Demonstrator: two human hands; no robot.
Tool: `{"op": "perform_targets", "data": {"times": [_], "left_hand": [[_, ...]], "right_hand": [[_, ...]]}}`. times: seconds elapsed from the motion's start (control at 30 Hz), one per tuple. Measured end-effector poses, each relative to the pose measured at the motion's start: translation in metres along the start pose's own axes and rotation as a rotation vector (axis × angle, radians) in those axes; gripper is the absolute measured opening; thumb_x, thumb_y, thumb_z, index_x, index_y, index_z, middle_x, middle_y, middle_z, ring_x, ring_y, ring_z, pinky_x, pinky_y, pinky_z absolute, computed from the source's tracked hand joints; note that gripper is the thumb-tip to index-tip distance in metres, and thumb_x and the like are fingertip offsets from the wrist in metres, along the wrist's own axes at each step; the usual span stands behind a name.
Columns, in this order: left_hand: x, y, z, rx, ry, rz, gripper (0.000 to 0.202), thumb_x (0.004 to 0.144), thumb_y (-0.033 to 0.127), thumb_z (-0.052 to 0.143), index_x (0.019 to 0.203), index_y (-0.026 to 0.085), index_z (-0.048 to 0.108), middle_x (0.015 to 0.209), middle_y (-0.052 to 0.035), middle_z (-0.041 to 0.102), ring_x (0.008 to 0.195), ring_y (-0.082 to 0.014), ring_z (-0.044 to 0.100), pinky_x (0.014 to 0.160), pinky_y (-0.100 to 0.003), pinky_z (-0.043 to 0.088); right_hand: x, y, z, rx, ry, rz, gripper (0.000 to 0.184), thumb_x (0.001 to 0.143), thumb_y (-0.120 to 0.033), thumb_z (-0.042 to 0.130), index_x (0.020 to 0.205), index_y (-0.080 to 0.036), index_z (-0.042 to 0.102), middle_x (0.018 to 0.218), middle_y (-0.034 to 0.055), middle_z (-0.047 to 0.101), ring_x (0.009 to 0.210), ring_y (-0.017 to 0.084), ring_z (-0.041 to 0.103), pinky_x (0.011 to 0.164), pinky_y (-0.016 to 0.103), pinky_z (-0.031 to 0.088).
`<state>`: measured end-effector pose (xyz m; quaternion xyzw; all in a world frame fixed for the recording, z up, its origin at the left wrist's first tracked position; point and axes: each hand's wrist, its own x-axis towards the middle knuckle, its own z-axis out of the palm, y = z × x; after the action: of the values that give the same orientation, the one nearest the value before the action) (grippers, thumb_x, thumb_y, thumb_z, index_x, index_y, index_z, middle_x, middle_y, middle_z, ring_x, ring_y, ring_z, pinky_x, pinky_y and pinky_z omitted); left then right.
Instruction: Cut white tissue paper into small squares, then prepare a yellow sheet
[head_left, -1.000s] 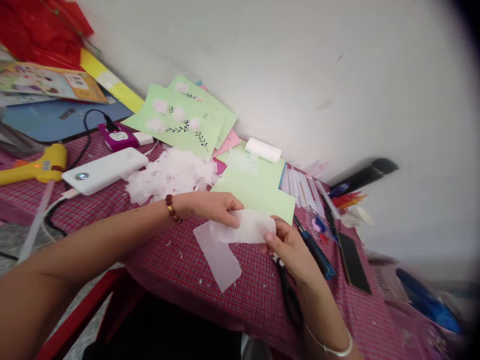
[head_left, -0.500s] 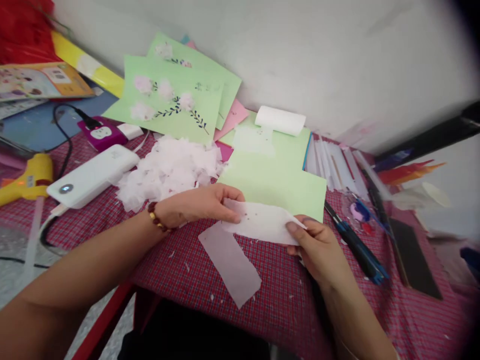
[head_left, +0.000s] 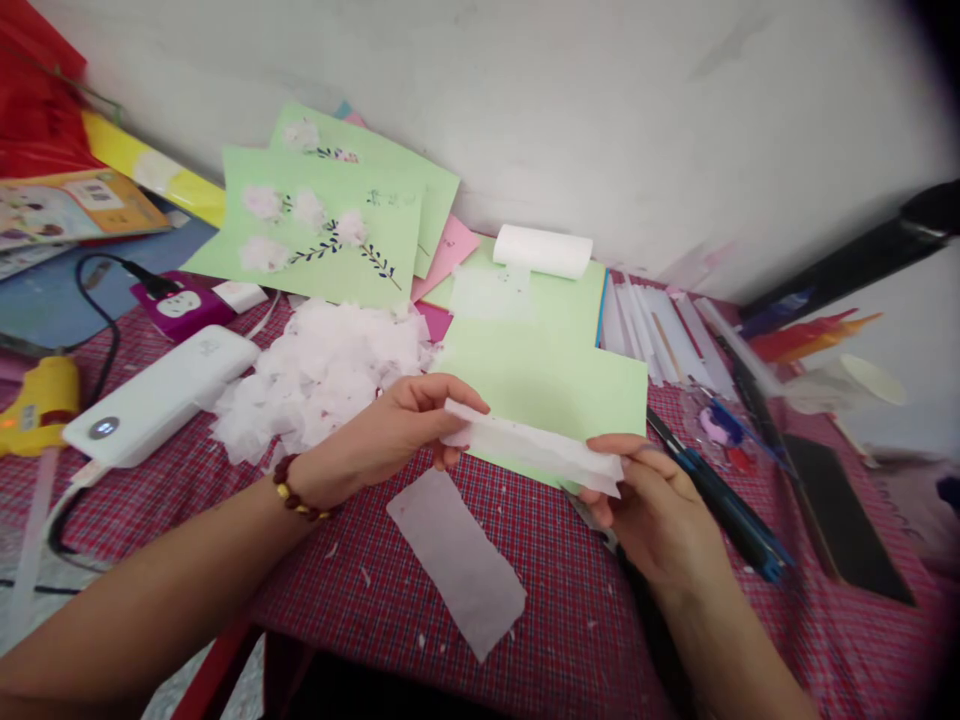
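Above the tabletop [head_left: 555,575], left hand [head_left: 379,438] and right hand [head_left: 667,515], fingers [head_left: 452,389] clamped, hold a white paper strip [head_left: 532,445] by opposite ends.

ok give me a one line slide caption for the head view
Left hand and right hand hold opposite ends of a white strip above the checked cloth.

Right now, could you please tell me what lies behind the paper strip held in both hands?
Behind the white paper strip, a green sheet shows above and just below it. What the strip itself covers cannot be seen.
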<state>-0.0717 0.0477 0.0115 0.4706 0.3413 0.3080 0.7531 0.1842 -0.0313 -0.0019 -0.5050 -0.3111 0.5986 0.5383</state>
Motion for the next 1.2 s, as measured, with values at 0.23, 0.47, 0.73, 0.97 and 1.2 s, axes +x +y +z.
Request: {"op": "perform_targets", "data": {"times": [0.23, 0.47, 0.73, 0.97, 1.2], "left_hand": [[0.000, 0.003, -0.002, -0.051, -0.034, 0.050, 0.002, 0.073, 0.018, 0.066, 0.074, 0.017, 0.068, 0.063, 0.0018, 0.061, 0.054, -0.0065, 0.054, 0.054, -0.018, 0.043], [-0.004, 0.008, 0.002, 0.012, -0.031, 0.073, 0.004, 0.072, 0.018, 0.066, 0.074, 0.016, 0.068, 0.063, 0.0014, 0.058, 0.055, -0.0077, 0.052, 0.055, -0.020, 0.042], [-0.008, 0.008, 0.002, -0.122, -0.125, 0.109, 0.007, 0.073, 0.021, 0.067, 0.068, 0.015, 0.068, 0.070, 0.0000, 0.059, 0.053, -0.0076, 0.054, 0.053, -0.022, 0.044], [-0.010, 0.006, 0.017, -0.172, -0.123, 0.034, 0.008, 0.072, 0.021, 0.067, 0.068, 0.014, 0.067, 0.063, 0.0007, 0.058, 0.049, -0.0072, 0.052, 0.052, -0.021, 0.040], [-0.006, 0.002, 0.024, -0.165, 0.011, -0.010, 0.006, 0.072, 0.018, 0.064, 0.070, 0.013, 0.064, 0.057, 0.0005, 0.060, 0.050, -0.0077, 0.053, 0.052, -0.020, 0.041]], "right_hand": [[-0.001, -0.003, -0.004, 0.017, -0.068, -0.034, 0.009, 0.078, -0.026, 0.065, 0.074, -0.021, 0.071, 0.052, -0.0016, 0.061, 0.043, 0.012, 0.057, 0.046, 0.025, 0.042], [-0.003, -0.003, -0.004, -0.050, -0.103, -0.079, 0.008, 0.077, -0.027, 0.064, 0.075, -0.020, 0.069, 0.052, -0.0012, 0.062, 0.046, 0.013, 0.056, 0.049, 0.026, 0.039], [0.000, 0.001, 0.004, -0.141, -0.137, -0.079, 0.020, 0.087, -0.038, 0.064, 0.076, -0.022, 0.057, 0.060, -0.0032, 0.063, 0.049, 0.010, 0.051, 0.050, 0.023, 0.039], [-0.011, 0.005, 0.019, -0.252, -0.441, -0.083, 0.047, 0.089, -0.055, 0.056, 0.125, -0.025, 0.060, 0.117, 0.0095, 0.067, 0.108, 0.024, 0.063, 0.093, 0.039, 0.049], [-0.017, 0.012, 0.036, -0.157, -0.553, 0.204, 0.036, 0.085, -0.052, 0.063, 0.100, -0.019, 0.067, 0.080, 0.0056, 0.075, 0.067, 0.016, 0.067, 0.063, 0.028, 0.053]]}}
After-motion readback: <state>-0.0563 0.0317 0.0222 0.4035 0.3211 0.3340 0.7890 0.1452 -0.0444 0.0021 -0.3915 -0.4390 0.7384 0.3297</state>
